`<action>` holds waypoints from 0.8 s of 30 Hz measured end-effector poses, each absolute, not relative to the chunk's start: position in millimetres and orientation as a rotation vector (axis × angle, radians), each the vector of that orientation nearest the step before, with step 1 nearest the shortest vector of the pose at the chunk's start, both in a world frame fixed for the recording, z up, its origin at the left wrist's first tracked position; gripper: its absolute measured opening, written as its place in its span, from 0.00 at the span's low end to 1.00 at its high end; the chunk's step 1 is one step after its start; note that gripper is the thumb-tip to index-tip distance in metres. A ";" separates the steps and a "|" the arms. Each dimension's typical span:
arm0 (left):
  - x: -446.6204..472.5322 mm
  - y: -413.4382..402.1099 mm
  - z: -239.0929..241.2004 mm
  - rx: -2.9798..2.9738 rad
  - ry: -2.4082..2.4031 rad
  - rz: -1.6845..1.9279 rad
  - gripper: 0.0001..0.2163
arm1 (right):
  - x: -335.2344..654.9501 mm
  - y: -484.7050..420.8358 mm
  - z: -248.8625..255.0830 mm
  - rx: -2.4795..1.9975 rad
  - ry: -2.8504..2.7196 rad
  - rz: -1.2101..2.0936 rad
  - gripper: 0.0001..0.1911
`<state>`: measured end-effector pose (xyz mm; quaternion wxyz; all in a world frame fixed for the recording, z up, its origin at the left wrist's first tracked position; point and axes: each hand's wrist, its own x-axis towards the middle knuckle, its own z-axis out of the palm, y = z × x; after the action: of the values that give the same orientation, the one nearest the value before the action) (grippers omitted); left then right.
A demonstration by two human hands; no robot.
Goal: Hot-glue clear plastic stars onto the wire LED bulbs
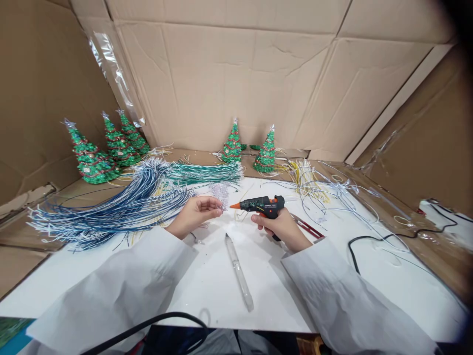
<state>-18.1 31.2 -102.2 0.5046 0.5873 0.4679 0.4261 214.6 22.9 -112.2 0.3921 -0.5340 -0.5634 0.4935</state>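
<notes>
My right hand (283,228) grips a black glue gun (260,204) with an orange nozzle that points left. My left hand (197,213) pinches a small silvery tinsel piece (220,192) just in front of the nozzle tip. Both hands hover over the white tabletop (207,276), and white sleeves cover both arms. A clear glue stick (239,272) lies on the table between my forearms.
Bundles of blue wires (111,209) and green wires (203,173) lie at left and centre. Yellow and white wires (306,180) spread at right. Small green glitter trees stand at the back left (107,148) and back centre (249,148). Cardboard walls surround the table. A black cord (384,239) runs right.
</notes>
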 end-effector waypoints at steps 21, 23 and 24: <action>-14.0 27.2 -100.5 1.425 1.097 0.990 0.12 | 214.8 21.7 -115.0 -1.482 -1.498 1.047 0.03; -13.6 26.5 -100.4 1.420 1.091 0.993 0.12 | 215.6 22.4 -116.6 -1.487 -1.506 1.011 0.03; -13.3 26.1 -100.3 1.416 1.090 0.993 0.12 | 216.0 22.7 -117.3 -1.490 -1.508 0.996 0.03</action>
<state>-13.3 26.1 -100.3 0.5215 0.5909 0.4549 0.4146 216.0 22.7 -117.3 0.3891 -0.5859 -0.5932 0.3918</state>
